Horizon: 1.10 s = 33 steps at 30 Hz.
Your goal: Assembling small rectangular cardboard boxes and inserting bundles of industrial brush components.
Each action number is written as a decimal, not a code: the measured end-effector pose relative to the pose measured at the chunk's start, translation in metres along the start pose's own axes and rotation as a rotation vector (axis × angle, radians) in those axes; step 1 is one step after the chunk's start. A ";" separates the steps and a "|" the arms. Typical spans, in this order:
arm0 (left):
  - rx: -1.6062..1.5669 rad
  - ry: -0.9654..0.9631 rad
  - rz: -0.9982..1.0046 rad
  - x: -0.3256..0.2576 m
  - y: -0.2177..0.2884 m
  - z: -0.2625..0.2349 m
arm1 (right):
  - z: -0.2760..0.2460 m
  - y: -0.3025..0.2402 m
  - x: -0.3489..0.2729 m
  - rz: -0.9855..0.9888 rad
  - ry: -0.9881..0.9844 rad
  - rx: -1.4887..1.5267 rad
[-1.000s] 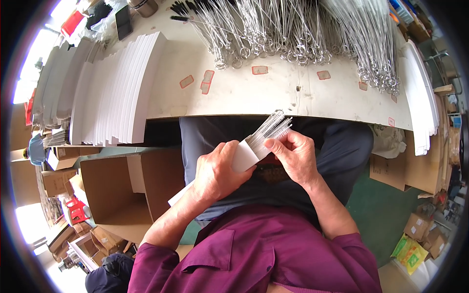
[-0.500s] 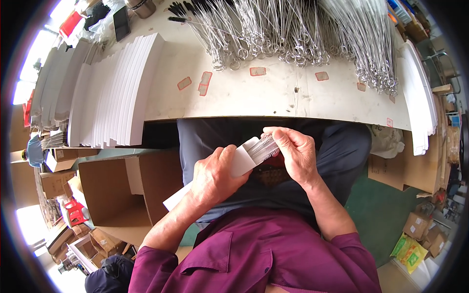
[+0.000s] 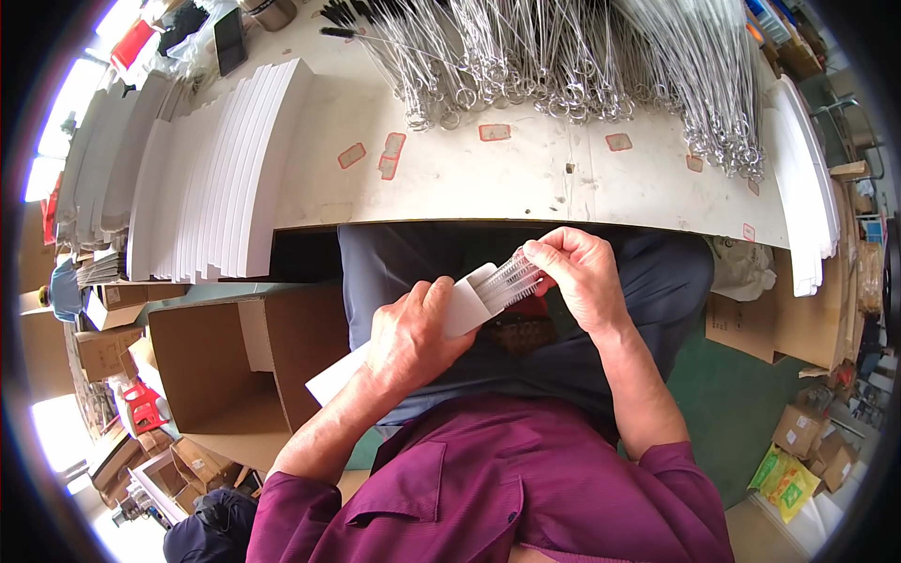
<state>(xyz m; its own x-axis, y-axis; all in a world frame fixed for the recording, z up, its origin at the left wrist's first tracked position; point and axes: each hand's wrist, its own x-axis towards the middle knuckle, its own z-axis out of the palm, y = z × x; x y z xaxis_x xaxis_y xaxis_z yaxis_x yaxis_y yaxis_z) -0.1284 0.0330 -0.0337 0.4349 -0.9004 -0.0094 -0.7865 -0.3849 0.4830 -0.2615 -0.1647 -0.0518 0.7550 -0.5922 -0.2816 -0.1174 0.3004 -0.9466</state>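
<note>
Above my lap, my left hand (image 3: 408,340) is wrapped round a long, narrow white box (image 3: 463,310), which slants from lower left to upper right. Its upper end is open, with a raised flap. Out of that end sticks a bundle of thin brushes (image 3: 511,281) with pale bristles, partly inside the box. My right hand (image 3: 584,281) pinches the outer tips of these brushes between thumb and fingers. Whether a clear sleeve surrounds them, I cannot tell.
On the table (image 3: 450,188) ahead lies a wide heap of wire-handled brushes (image 3: 563,66) with looped ends. White boxes (image 3: 221,178) stand in a row at left; more white pieces (image 3: 798,188) lie at the right edge. An open cardboard carton (image 3: 221,366) is left of my legs.
My right hand has shifted slightly up and to the right, and more of the brushes shows outside the box. My left hand keeps its grip on the box, almost unmoved.
</note>
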 end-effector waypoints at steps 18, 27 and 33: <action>-0.008 0.003 0.011 0.000 -0.003 0.003 | 0.011 0.001 -0.008 0.105 -0.088 -0.037; -0.030 0.065 0.097 -0.001 -0.007 0.008 | 0.032 0.016 -0.018 -0.128 -0.013 -0.228; -0.008 -0.008 0.002 -0.002 -0.008 0.010 | 0.037 0.022 -0.021 -0.338 -0.004 -0.452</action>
<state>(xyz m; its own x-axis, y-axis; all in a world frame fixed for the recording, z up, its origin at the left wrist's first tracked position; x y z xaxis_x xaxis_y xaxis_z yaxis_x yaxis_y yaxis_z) -0.1279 0.0359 -0.0461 0.4299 -0.9027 -0.0158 -0.7838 -0.3818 0.4897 -0.2562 -0.1174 -0.0607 0.8010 -0.5966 0.0491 -0.1324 -0.2565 -0.9574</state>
